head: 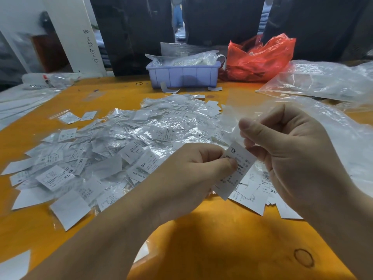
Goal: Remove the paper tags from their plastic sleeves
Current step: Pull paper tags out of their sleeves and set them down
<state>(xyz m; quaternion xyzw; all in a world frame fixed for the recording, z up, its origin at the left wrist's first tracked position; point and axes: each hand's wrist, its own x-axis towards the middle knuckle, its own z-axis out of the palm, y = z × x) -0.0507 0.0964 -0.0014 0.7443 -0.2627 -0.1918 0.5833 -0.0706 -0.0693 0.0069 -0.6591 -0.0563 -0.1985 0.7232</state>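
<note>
Paper tag (235,171) marked XL sits between the two hands, above the near middle of the orange tabletop (222,239). The left hand (187,174) pinches its left edge between thumb and curled fingers. The right hand (286,150) has its fingers curled round the clear plastic sleeve (232,122), which rises from the tag's far end toward the far side; the thumb presses down at the tag's top corner. Whether the tag's upper end is inside the sleeve or already free cannot be told, since the film is transparent and creased.

A wide heap of sleeved tags (125,146) spreads over the tabletop to the left and far side of the hands, with size letters such as XS and XL showing. A smaller scatter of bare tags (254,197) lies just beneath and to the right of the hands.

At the far middle stands a pale purple bin (182,74) holding plastic bags. Just to its right is a crumpled red bag (260,59). A large clear bag (323,81) lies at the far right, and a small rubber band (139,83) sits left of the bin.
</note>
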